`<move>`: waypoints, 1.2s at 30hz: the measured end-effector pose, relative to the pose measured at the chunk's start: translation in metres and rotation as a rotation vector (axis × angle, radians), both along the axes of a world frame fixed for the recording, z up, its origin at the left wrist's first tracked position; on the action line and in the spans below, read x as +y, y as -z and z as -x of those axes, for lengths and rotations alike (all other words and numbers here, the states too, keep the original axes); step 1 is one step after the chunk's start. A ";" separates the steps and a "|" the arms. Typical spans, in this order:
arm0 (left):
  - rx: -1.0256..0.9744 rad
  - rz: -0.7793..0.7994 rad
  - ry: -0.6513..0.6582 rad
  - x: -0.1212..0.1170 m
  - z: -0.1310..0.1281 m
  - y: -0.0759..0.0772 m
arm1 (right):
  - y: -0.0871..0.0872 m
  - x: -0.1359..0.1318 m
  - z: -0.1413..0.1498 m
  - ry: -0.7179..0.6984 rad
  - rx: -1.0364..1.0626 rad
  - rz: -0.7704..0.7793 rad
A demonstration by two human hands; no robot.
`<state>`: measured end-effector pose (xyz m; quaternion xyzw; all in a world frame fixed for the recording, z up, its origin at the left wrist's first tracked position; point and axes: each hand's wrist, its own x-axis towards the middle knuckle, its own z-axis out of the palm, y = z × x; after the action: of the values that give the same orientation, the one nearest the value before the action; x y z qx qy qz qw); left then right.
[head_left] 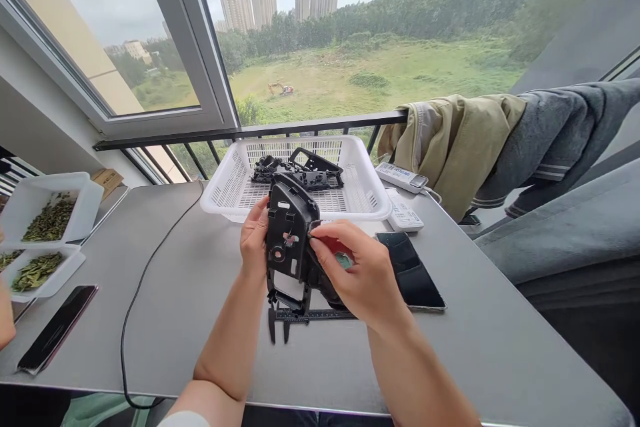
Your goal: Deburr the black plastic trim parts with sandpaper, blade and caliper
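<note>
A black moulded plastic part [287, 227] with clips, slots and a round hole is held upright above the table. Wrapped round its left side is my left hand [255, 240], its fingers partly hidden behind the part. My right hand [357, 267] pinches at the part's right edge with thumb and forefinger; whether a small piece sits between those fingertips I cannot make out. Beneath the part lies a black caliper [320, 315], its jaws pointing toward me. Behind it, a white plastic basket [220, 203] holds several black plastic pieces [305, 170].
A dark tablet [413, 270] lies right of my hand, with white boxes [405, 210] behind it. At left are a phone [57, 330], a black cable [145, 273] and tubs of dried leaves [83, 203]. Clothes [450, 147] hang on the railing. Another person's hand [6, 313] shows at the left edge.
</note>
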<state>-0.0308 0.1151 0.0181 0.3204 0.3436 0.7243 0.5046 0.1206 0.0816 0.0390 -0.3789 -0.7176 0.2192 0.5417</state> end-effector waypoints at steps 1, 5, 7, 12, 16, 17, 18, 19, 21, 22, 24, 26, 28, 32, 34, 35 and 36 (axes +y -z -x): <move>0.004 -0.007 -0.013 -0.001 0.000 0.000 | 0.001 0.001 0.000 -0.033 -0.007 0.000; 0.021 -0.050 -0.098 -0.003 -0.001 0.000 | -0.002 -0.001 -0.005 -0.094 -0.059 0.059; 0.020 -0.066 -0.126 -0.002 -0.002 0.001 | -0.006 -0.003 -0.008 -0.282 -0.078 0.123; -0.026 -0.054 -0.153 0.006 -0.002 0.005 | -0.009 0.000 -0.009 -0.391 0.027 0.194; -0.066 -0.033 -0.146 0.010 -0.001 0.005 | 0.002 0.011 -0.002 0.019 0.184 0.190; -0.074 -0.030 -0.144 0.011 -0.001 0.004 | 0.004 0.012 0.000 0.021 0.155 0.185; -0.083 -0.027 -0.145 0.011 -0.001 0.003 | 0.005 0.013 0.002 0.007 0.113 0.174; -0.091 -0.022 -0.149 0.011 -0.001 0.003 | 0.006 0.014 0.004 -0.014 0.067 0.163; -0.098 -0.014 -0.173 0.011 0.000 0.003 | 0.005 0.013 0.005 -0.052 -0.014 0.158; -0.093 -0.011 -0.189 0.011 0.000 0.003 | 0.005 0.012 0.004 -0.073 -0.048 0.166; -0.063 -0.012 -0.213 0.013 0.002 0.005 | 0.004 0.011 0.001 -0.159 -0.105 0.199; -0.035 -0.015 -0.220 0.014 0.002 0.007 | 0.003 0.010 -0.002 -0.226 -0.129 0.233; -0.034 -0.013 -0.222 0.014 0.001 0.008 | 0.004 0.010 -0.003 -0.186 -0.142 0.238; -0.050 -0.014 -0.256 0.013 0.000 0.007 | 0.006 0.010 0.001 -0.056 -0.170 0.155; -0.044 -0.013 -0.266 0.013 0.000 0.006 | 0.005 0.011 0.001 -0.151 -0.132 0.119; -0.038 -0.006 -0.259 0.013 0.000 0.006 | 0.003 0.012 -0.001 -0.230 -0.096 0.108; -0.033 0.004 -0.249 0.014 0.001 0.006 | 0.001 0.013 -0.004 -0.343 -0.063 0.107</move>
<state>-0.0313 0.1288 0.0119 0.2620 0.3739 0.7859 0.4170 0.1242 0.0944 0.0375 -0.2859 -0.7756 0.3344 0.4527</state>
